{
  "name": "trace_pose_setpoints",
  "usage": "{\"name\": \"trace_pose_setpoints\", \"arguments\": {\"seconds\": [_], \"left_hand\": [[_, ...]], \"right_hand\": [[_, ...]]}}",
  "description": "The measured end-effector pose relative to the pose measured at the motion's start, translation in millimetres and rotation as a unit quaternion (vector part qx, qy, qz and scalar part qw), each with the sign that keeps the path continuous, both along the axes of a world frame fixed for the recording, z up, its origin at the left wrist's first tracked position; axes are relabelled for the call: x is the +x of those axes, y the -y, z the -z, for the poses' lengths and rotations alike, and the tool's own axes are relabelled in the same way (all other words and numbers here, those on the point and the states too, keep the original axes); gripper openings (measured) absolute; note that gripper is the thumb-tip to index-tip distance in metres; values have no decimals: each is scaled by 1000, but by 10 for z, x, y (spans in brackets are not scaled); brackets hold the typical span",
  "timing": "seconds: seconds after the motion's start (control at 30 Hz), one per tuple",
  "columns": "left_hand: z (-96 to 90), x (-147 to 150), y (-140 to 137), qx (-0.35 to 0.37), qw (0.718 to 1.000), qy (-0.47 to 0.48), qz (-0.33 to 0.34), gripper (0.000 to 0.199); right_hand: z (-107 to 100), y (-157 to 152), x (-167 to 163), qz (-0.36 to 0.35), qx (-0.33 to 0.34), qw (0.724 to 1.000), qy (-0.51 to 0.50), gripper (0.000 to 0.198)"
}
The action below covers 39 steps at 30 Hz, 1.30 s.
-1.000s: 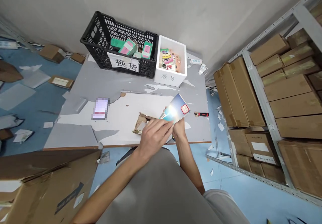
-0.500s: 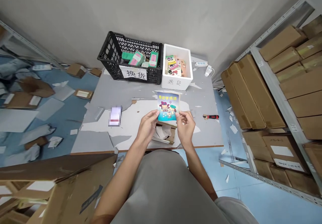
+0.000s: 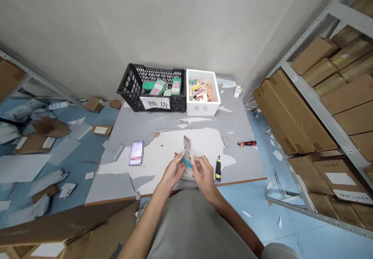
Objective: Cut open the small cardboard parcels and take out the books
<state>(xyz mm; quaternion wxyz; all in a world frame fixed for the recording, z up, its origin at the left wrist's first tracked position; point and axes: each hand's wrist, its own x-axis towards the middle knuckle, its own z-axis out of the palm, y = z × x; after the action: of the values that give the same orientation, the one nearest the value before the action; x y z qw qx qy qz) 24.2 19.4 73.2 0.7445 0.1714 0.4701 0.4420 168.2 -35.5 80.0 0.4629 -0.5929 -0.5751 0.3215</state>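
Note:
A small blue picture book (image 3: 188,151) with cartoon figures on its cover is held upright above the table, turned so that its pale edge shows. My left hand (image 3: 173,172) pinches its lower left side between thumb and fingers. My right hand (image 3: 204,174) is closed on its lower right side. Beneath my hands, an open cardboard box with paper in it is mostly hidden. A yellow and black utility knife (image 3: 218,169) lies just right of my right hand.
At the back stand a black crate (image 3: 148,102) with green and pink boxes and a white foam box (image 3: 203,109) holding colourful booklets. A blurred phone (image 3: 136,153) lies left, a red-handled tool (image 3: 247,143) right. Shelves with cartons (image 3: 294,115) border the right side.
The book has turned from cover facing me to nearly edge-on, and both hands have drawn closer together. The view has tilted up, and the yellow knife now shows.

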Motion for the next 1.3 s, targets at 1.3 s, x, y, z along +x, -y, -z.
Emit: {"name": "trace_pose_setpoints", "arguments": {"seconds": [1.3], "left_hand": [[1900, -474, 19, -100, 938, -299, 146, 37]], "right_hand": [[2203, 383, 560, 242, -370, 853, -279, 25]]}}
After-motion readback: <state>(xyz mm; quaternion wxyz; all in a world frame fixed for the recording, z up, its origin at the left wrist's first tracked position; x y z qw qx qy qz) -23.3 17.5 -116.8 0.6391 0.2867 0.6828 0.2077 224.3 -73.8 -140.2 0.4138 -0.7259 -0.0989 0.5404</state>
